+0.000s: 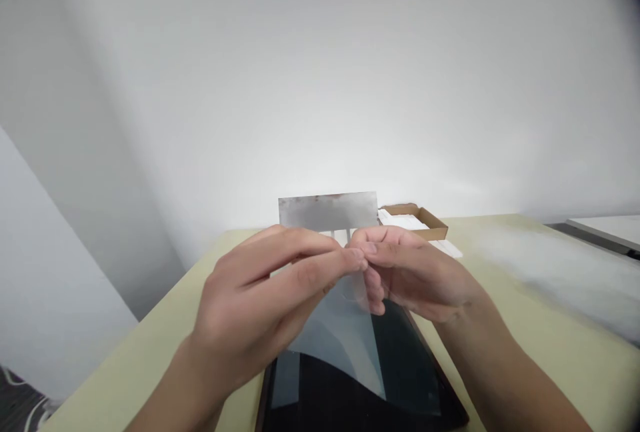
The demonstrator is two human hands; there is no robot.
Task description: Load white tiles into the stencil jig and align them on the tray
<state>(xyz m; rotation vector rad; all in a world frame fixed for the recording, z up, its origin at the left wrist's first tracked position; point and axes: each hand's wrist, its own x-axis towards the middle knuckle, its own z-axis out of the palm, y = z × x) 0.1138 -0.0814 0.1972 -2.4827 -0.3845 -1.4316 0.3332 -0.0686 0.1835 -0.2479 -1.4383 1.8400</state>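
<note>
A thin translucent film (345,335) hangs from my fingertips over a dark glossy panel (320,392) with a brown edge. My left hand (270,292) comes in from the left, its fingers pinched at the top of the film. Opposite it, my right hand (410,272) pinches with thumb and forefinger at the same spot, its other fingers curled behind the clear sheet. The fingertips of both hands touch, hiding the exact grip. Behind them stands a grey metal plate (327,212), its lower part covered by my hands.
A shallow cardboard box (437,227) holding white paper is at the back right of the pale yellow table (500,265). A blurred whitish, see-through bundle (575,279) lies to the right. White walls rise behind and left; cables (33,412) show on the floor.
</note>
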